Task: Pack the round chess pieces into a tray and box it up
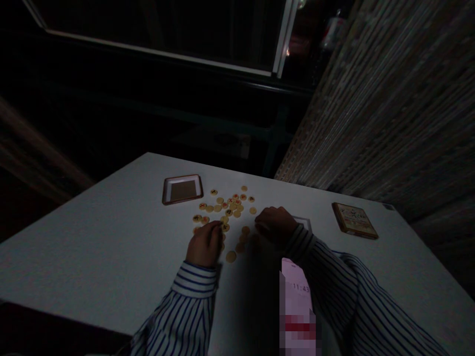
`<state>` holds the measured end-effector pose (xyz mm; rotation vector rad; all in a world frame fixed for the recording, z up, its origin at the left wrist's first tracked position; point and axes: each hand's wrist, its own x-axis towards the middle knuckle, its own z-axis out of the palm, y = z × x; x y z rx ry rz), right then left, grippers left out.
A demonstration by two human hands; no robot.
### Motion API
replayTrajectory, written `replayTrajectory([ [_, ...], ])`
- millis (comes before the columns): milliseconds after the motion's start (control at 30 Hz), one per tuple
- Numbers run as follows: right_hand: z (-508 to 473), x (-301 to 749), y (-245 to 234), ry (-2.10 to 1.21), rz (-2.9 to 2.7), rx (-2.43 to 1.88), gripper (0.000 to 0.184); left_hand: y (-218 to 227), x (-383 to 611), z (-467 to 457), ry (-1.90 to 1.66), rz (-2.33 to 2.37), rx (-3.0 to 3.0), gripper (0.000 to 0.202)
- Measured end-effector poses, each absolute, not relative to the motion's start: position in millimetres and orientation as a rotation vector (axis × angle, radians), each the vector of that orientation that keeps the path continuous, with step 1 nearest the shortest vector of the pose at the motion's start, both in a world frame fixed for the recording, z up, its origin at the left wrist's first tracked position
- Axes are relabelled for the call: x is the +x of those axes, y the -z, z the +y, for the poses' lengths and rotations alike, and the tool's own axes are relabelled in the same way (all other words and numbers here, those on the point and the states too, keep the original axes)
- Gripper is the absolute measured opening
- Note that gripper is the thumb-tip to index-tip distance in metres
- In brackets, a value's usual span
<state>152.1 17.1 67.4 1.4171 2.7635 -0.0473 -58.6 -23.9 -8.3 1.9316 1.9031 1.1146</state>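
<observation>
Several round pale game pieces (228, 207), some with red or black marks, lie scattered on a white table (111, 247). My left hand (204, 243) rests at the near left edge of the scatter, fingers curled onto a piece by its fingertips. My right hand (274, 222) sits at the right of the scatter, fingers bent down over the table; what lies under them is hidden. Both arms wear striped sleeves.
A shallow brown box tray (182, 189) stands behind the pieces on the left. A brown box lid (354, 220) lies at the right. A phone (297, 306) with a lit screen lies near me. A brick wall rises on the right; the room is dark.
</observation>
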Motion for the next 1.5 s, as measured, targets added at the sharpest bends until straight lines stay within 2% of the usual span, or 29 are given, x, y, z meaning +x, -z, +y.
replayTrajectory([
  [433,38.2,111.9,-42.4,0.071,2.654,1.220,0.029,21.1,-61.0,-18.6,-1.043,1.821,2.019,0.035],
  [667,45.1,92.3,-27.0,0.040,2.694,1.198,0.037,28.6,-58.1,-17.9,-1.103,1.854,1.992,0.033],
  [967,40.5,78.2,-27.3,0.069,2.718,1.246,0.040,27.1,-61.5,-16.7,-0.966,1.809,2.040,0.035],
  [1500,39.2,72.1,-27.1,0.029,2.728,1.264,0.035,29.8,-62.4,-16.8,-0.957,1.795,1.986,0.038],
])
